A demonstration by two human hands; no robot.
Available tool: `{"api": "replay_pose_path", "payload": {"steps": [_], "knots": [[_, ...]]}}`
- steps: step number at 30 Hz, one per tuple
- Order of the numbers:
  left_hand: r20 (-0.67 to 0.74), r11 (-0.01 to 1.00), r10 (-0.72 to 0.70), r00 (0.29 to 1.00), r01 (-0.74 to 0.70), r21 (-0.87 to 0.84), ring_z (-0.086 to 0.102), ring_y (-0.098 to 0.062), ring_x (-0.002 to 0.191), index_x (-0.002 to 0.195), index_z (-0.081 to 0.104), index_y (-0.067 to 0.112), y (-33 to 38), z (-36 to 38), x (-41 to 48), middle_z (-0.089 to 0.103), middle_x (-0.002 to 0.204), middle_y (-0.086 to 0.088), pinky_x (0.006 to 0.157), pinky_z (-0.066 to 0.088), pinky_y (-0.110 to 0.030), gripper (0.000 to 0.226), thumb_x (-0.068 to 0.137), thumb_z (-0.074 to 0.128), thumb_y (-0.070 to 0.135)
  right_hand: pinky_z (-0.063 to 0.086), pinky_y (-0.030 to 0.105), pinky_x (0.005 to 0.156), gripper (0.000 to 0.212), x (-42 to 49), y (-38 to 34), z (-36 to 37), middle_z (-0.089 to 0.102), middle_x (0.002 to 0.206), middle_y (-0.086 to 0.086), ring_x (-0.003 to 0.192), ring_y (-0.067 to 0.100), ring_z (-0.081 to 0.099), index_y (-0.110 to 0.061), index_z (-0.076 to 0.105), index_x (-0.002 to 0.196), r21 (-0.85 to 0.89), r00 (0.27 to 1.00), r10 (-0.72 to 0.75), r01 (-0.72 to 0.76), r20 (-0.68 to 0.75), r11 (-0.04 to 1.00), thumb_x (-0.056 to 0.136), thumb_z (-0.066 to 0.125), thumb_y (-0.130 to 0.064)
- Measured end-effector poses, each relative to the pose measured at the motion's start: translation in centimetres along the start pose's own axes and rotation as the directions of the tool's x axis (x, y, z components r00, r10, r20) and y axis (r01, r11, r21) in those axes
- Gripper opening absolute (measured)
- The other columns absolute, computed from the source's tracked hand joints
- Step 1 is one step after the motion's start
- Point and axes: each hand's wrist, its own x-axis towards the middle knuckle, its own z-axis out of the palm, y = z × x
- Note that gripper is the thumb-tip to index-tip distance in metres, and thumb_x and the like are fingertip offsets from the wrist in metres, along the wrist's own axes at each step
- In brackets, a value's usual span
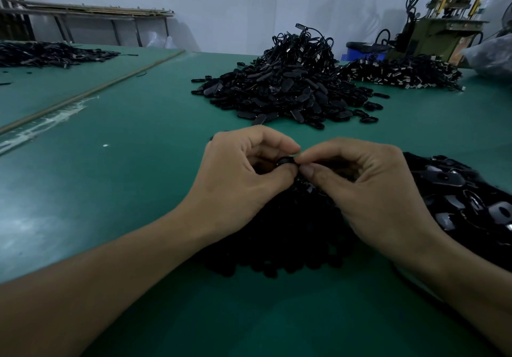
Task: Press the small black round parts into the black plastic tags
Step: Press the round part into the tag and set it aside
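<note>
While they met mid-frame, the left hand (241, 174) and right hand (368, 187) both pinched one small black part (285, 161), thumb against forefinger, over the round-parts heap (291, 235); green mat (124, 190) lay wide open at left, tag pile (291, 91) crowding the upper middle.

Materials, as I view them remotely. The green table mat (138, 140) is smooth and matt with a dull sheen. The central pile of black plastic tags (288, 91) is glossy. To the right of that pile, the cable pieces (401, 74) have bright metal ends. To the left of it lies a matt wooden strip (91, 93). Nearer than it, the round parts (277, 246) are matt black.
</note>
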Motion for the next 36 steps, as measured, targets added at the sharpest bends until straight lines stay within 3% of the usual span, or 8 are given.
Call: {"api": "replay_pose_path", "payload": {"steps": [3, 9, 15, 25, 30, 36], "knots": [[0.017, 1.0, -0.012, 1.0, 0.013, -0.023, 0.07, -0.003, 0.069, 0.09, 0.071, 0.027, 0.1, 0.0, 0.0, 0.078, 0.082, 0.004, 0.064, 0.052, -0.015, 0.021, 0.075, 0.074, 0.013, 0.059, 0.036, 0.076, 0.02, 0.1, 0.2, -0.3, 0.074, 0.085, -0.014, 0.083, 0.007, 0.071, -0.034, 0.072, 0.091, 0.035, 0.999, 0.05, -0.051, 0.012, 0.998, 0.084, 0.077, -0.015], [0.045, 0.997, -0.038, 0.998, 0.041, -0.061, 0.069, -0.004, 0.068, 0.092, 0.07, 0.027, 0.1, -0.2, 0.1, 0.077, 0.078, 0.005, 0.067, 0.055, -0.018, 0.022, 0.075, 0.074, 0.013, 0.052, 0.012, 0.07, 0.023, 0.4, 0.4, -0.6, 0.076, 0.083, -0.011, 0.078, 0.002, 0.071, -0.03, 0.074, 0.089, 0.166, 0.99, 0.109, -0.123, 0.092, 0.978, 0.085, 0.074, -0.008], [0.049, 0.996, -0.055, 0.997, 0.058, -0.071, 0.07, -0.006, 0.07, 0.093, 0.071, 0.027, -0.1, -0.3, 0.1, 0.077, 0.078, 0.004, 0.071, 0.057, -0.02, 0.023, 0.074, 0.076, 0.016, 0.051, 0.01, 0.065, 0.017, 0.4, 0.3, -0.9, 0.076, 0.079, -0.009, 0.072, 0.001, 0.07, -0.025, 0.075, 0.089, 0.196, 0.985, 0.149, -0.164, 0.088, 0.967, 0.082, 0.076, -0.009], [0.032, 0.993, -0.082, 0.996, 0.085, -0.08, 0.071, -0.006, 0.068, 0.085, 0.074, 0.028, -0.2, -0.5, 0.2, 0.077, 0.076, 0.003, 0.07, 0.058, -0.019, 0.021, 0.069, 0.081, 0.016, 0.055, 0.016, 0.073, 0.014, 0.7, 0.1, -1.5, 0.076, 0.082, -0.009, 0.074, 0.003, 0.07, -0.028, 0.075, 0.094, 0.046, 0.977, 0.151, -0.159, 0.152, 0.986, 0.085, 0.074, -0.018], [0.037, 0.995, -0.085, 0.996, 0.087, -0.058, 0.071, -0.005, 0.067, 0.086, 0.074, 0.025, 0.0, -0.6, 0.1, 0.077, 0.075, 0.003, 0.068, 0.057, -0.017, 0.027, 0.076, 0.085, 0.002, 0.055, 0.017, 0.069, 0.01, 0.7, 0.2, -1.6, 0.076, 0.079, -0.007, 0.07, 0.003, 0.069, -0.027, 0.076, 0.09, 0.049, 0.974, 0.145, -0.156, 0.174, 0.987, 0.085, 0.074, -0.019], [0.032, 0.996, -0.076, 0.997, 0.078, -0.047, 0.069, -0.002, 0.066, 0.083, 0.073, 0.023, 0.2, -0.6, 0.3, 0.075, 0.072, 0.005, 0.067, 0.056, -0.015, 0.026, 0.074, 0.084, 0.001, 0.059, 0.035, 0.071, 0.007, 0.6, -0.1, -1.2, 0.074, 0.078, -0.009, 0.072, 0.009, 0.07, -0.03, 0.074, 0.085, -0.017, 0.983, 0.146, -0.145, 0.113, 0.989, 0.08, 0.071, -0.032]]}}
